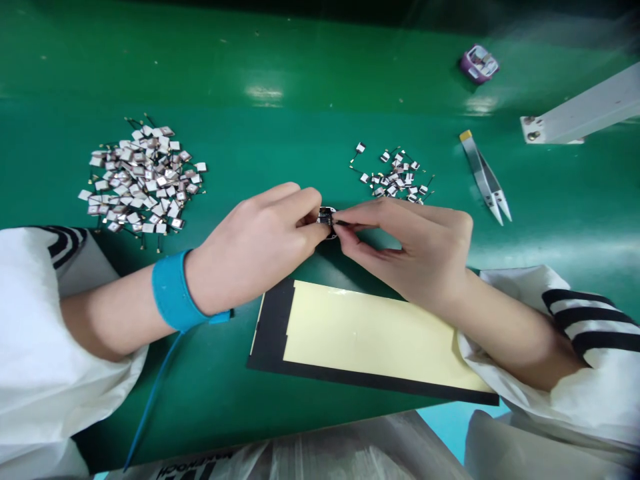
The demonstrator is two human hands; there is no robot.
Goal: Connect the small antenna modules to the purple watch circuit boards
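Near the middle of the green table, my left hand (270, 233) is closed on a small black and white device (327, 217), whose inside faces up. A blue wrist strap (173, 291) circles my left wrist. Thumb and forefinger of my right hand (410, 240) pinch a small dark piece (341, 223) at the device's right side; its exact kind is too small to tell. Much of the device is hidden by my fingers. Just beyond my right hand lies a small pile of black and white parts with short cables (399, 175).
A larger pile of white square parts with cables (143, 180) lies on the left. Tweezers (485, 177) and a purple-cased device (479, 64) lie at the right, near a white metal bracket (575, 110). Close to me is a black sheet with a yellow backing (370, 340).
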